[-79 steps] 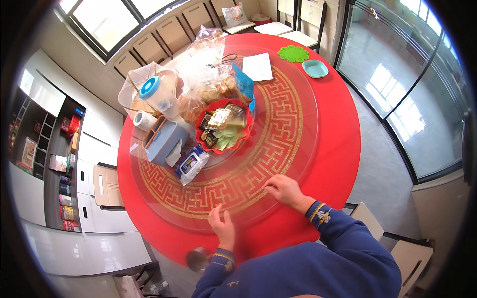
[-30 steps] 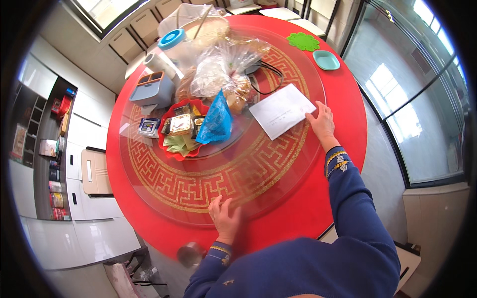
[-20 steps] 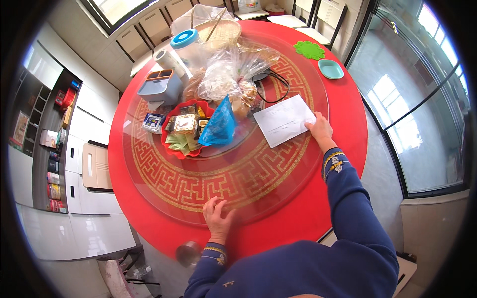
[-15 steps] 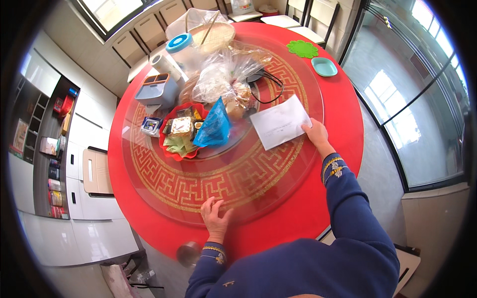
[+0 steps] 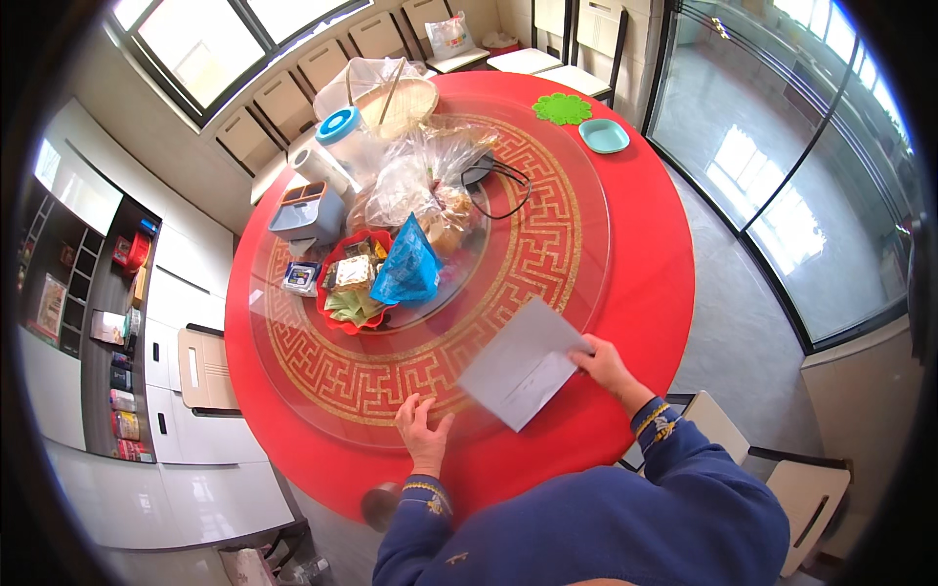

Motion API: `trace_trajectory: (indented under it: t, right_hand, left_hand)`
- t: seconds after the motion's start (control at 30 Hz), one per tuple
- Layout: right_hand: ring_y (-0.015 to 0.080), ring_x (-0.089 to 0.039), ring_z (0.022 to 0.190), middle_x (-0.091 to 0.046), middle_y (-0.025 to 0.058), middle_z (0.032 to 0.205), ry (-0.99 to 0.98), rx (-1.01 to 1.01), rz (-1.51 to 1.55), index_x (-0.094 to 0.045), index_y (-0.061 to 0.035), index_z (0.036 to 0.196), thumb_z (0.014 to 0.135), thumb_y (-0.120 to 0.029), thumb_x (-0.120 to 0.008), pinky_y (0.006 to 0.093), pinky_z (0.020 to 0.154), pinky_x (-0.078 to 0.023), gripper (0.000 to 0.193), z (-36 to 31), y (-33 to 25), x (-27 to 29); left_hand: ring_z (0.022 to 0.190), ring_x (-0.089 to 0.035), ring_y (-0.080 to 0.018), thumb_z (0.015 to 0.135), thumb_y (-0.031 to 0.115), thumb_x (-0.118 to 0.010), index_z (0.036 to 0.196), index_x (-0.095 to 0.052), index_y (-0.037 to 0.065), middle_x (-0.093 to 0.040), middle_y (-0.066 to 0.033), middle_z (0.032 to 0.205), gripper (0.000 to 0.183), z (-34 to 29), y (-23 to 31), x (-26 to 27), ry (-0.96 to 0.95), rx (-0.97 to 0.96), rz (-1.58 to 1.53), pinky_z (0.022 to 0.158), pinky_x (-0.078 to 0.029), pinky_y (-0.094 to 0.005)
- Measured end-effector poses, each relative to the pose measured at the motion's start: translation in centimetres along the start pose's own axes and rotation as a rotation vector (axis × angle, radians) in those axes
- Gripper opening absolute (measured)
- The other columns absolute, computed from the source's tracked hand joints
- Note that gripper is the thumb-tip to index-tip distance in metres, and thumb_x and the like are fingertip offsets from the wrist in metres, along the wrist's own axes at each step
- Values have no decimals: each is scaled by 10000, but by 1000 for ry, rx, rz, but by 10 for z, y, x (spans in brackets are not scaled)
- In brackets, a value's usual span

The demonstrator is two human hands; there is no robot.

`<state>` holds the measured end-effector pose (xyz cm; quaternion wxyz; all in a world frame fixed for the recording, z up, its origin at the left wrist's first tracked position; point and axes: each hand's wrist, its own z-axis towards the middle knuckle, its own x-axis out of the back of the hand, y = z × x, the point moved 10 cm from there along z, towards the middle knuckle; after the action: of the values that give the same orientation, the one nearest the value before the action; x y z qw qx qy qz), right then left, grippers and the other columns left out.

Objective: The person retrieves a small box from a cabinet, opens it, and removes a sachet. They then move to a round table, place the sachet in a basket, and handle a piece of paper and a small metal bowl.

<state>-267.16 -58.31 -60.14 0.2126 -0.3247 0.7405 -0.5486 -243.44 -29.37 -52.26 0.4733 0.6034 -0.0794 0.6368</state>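
Note:
A white sheet of paper (image 5: 518, 376) with faint printed lines hangs over the near right part of the glass turntable (image 5: 342, 410). My right hand (image 5: 608, 365) is closed on its right edge, thumb on top. My left hand (image 5: 422, 437) hovers near the turntable's front rim, fingers apart with nothing in them. Beyond it, a red scalloped tray (image 5: 340, 323) holds wrapped snacks, and a blue plastic bag (image 5: 408, 269) leans at its right side. By my left wrist, a small round metallic object (image 5: 380, 507) shows at the table's near edge.
Toward the back of the turntable are a grey caddy (image 5: 305, 217), a paper roll (image 5: 320, 168), a blue-lidded container (image 5: 342, 137), clear plastic bags (image 5: 420, 176) and a woven basket (image 5: 405, 103). A green mat (image 5: 563, 108) and turquoise dish (image 5: 604, 137) lie on the red table (image 5: 655, 264).
My right hand has drawn the paper back toward my body and to the left, tilting it. My left hand stays in nearly the same place. The view has shifted a little.

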Motion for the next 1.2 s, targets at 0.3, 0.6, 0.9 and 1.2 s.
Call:
trace_trajectory:
  t: [0.3, 0.6, 0.9, 1.2]
  right_hand:
    - [105, -611, 775, -675, 43, 894, -151, -63, 66, -648, -9, 1097, 929, -140, -647, 258, 694, -508, 213, -39, -3, -37]
    - [96, -591, 770, -661, 32, 869, -97, -3, -2, -649, -4, 1061, 925, -142, -643, 258, 686, -487, 194, -59, -15, -22]
    - [90, -587, 774, -654, 11, 850, -69, 5, -53, -659, -17, 1051, 921, -160, -656, 258, 696, -480, 194, -69, -15, -23]
    - [78, -552, 747, -623, -12, 831, -87, -40, -22, -649, -19, 1031, 921, -141, -640, 242, 676, -455, 164, -67, -13, -28]
  left_hand:
    - [1193, -474, -321, 703, 265, -820, 1090, -665, 110, -535, -100, 1271, 444, -1, 11, -10, 46, -48, 25, 1026, -380, -439]
    - [1218, -452, -335, 713, 189, -803, 1100, -659, 123, -518, -105, 1283, 418, -5, 32, -23, 61, -72, -27, 1044, -367, -437]
    - [1176, -492, -307, 761, 298, -741, 1044, -705, 155, -542, -101, 1251, 319, -7, 45, -46, 93, -113, -66, 1010, -389, -415]
    - [1040, -565, -321, 803, 226, -692, 983, -681, 91, -580, -174, 1096, 225, -1, 57, -75, -28, -54, -385, 904, -451, -391]
